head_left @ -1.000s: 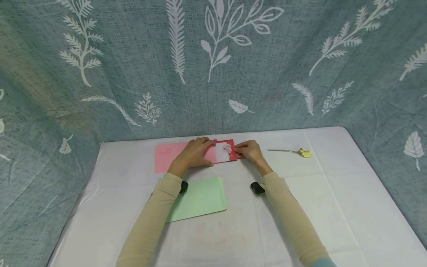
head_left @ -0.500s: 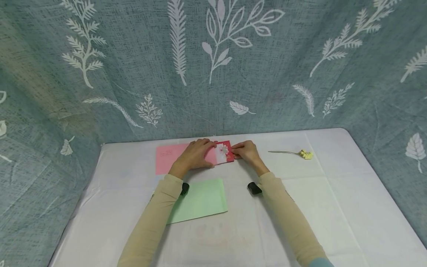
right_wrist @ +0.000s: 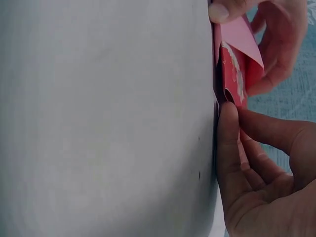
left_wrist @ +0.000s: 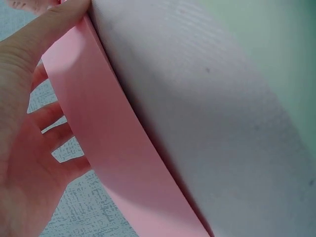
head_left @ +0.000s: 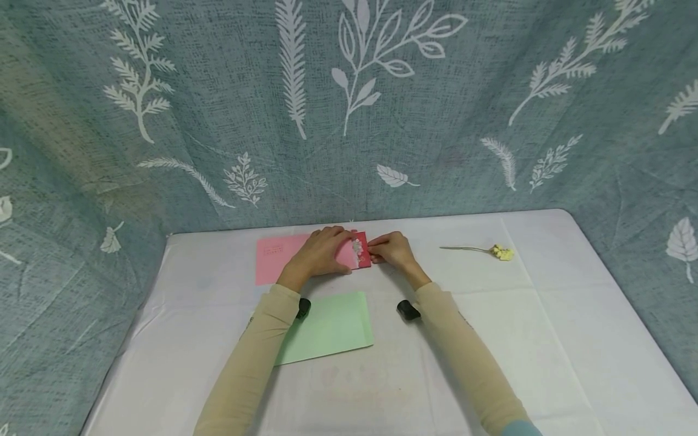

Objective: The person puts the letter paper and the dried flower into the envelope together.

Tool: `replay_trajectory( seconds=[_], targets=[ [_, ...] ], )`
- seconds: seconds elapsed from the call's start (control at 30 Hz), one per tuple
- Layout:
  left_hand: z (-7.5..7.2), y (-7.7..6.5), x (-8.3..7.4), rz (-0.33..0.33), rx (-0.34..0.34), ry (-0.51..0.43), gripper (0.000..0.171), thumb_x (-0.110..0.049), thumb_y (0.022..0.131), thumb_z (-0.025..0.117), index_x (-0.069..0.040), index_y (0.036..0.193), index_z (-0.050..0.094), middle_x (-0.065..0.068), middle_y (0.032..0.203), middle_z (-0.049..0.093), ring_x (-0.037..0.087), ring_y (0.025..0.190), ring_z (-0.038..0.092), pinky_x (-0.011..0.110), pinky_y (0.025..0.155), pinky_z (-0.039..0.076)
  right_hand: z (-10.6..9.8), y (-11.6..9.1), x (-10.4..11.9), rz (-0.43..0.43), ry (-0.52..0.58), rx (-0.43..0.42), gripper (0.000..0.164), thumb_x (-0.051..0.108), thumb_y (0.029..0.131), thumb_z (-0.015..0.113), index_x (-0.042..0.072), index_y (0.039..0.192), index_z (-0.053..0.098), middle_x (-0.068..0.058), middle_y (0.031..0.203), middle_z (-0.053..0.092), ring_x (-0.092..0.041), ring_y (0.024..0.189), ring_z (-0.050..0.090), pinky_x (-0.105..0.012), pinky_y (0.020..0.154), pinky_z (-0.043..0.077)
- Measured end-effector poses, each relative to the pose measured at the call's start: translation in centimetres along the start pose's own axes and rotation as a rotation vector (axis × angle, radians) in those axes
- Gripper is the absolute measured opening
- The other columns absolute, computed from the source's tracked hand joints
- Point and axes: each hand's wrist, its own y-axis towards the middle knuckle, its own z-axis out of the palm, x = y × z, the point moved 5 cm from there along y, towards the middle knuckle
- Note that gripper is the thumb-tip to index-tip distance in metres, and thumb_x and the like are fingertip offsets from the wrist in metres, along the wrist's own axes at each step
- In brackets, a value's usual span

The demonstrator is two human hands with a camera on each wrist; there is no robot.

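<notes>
A pink envelope (head_left: 272, 260) lies near the back edge of the table, with printed lettering at its left end. My left hand (head_left: 322, 251) spans its right end, thumb on the near edge and fingers on the far edge. In the left wrist view the envelope (left_wrist: 108, 123) runs between thumb and fingers. A red card (head_left: 364, 249) with a white floral print sits partly inside the envelope, its right end sticking out. My right hand (head_left: 394, 249) pinches that outer end between thumb and forefinger. From the right wrist view, the card (right_wrist: 232, 74) bows slightly in the envelope's mouth.
A light green envelope (head_left: 332, 327) lies nearer the front, partly under the left forearm. To the right rests a stem with yellow flowers (head_left: 500, 252). Behind the white-covered table (head_left: 463, 363) hangs a leaf-patterned curtain (head_left: 327, 169).
My right hand has moved left with the red card, and less of the card shows outside the pink envelope. The left hand has stayed in place on the envelope.
</notes>
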Motion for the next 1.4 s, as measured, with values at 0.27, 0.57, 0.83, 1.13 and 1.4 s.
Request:
replay_trajectory(
  seconds=[0.27, 0.57, 0.83, 1.13, 1.4],
  targets=[
    [-0.1, 0.0, -0.1, 0.007, -0.003, 0.006, 0.079, -0.037, 0.077, 0.083, -0.013, 0.144, 0.049, 0.016, 0.142, 0.048, 0.034, 0.134, 0.042, 0.052, 0.112, 0.028, 1.1, -0.1, 0.5, -0.017, -0.04, 0.012, 0.019, 0.003, 0.09, 0.066, -0.01, 0.102, 0.072, -0.018, 0.08, 0.072, -0.007, 0.056, 0.063, -0.021, 0.057, 0.056],
    [-0.1, 0.1, 0.1, 0.002, 0.009, 0.013, 0.08, -0.037, 0.078, 0.082, -0.013, 0.146, 0.046, 0.016, 0.144, 0.046, 0.033, 0.136, 0.04, 0.053, 0.113, 0.027, 1.9, 0.0, 1.0, -0.01, -0.099, 0.025, 0.019, 0.005, 0.089, 0.067, -0.009, 0.102, 0.073, -0.017, 0.079, 0.073, -0.006, 0.054, 0.062, -0.022, 0.056, 0.055],
    [-0.2, 0.2, 0.1, 0.031, -0.009, 0.007, 0.081, -0.037, 0.077, 0.083, -0.012, 0.145, 0.047, 0.016, 0.142, 0.047, 0.036, 0.133, 0.043, 0.054, 0.111, 0.03, 2.8, 0.1, 1.2, -0.028, -0.075, 0.071, 0.02, 0.001, 0.089, 0.065, -0.011, 0.103, 0.071, -0.02, 0.082, 0.072, -0.005, 0.053, 0.061, -0.02, 0.055, 0.055],
    [-0.2, 0.1, 0.1, 0.035, -0.013, 0.001, 0.08, -0.038, 0.077, 0.083, -0.013, 0.144, 0.048, 0.016, 0.143, 0.047, 0.035, 0.133, 0.042, 0.053, 0.111, 0.03, 3.3, 0.3, 1.3, -0.022, -0.048, 0.117, 0.022, -0.002, 0.09, 0.061, -0.014, 0.107, 0.069, -0.021, 0.081, 0.072, -0.005, 0.05, 0.06, -0.02, 0.053, 0.054],
    [-0.2, 0.0, 0.1, 0.017, 0.002, 0.005, 0.08, -0.038, 0.078, 0.082, -0.012, 0.145, 0.047, 0.016, 0.144, 0.045, 0.035, 0.135, 0.04, 0.053, 0.112, 0.028, 3.2, 0.1, 1.4, -0.031, -0.063, 0.168, 0.023, -0.001, 0.093, 0.06, -0.013, 0.11, 0.068, -0.022, 0.088, 0.072, -0.006, 0.055, 0.061, -0.021, 0.056, 0.055]
  ],
)
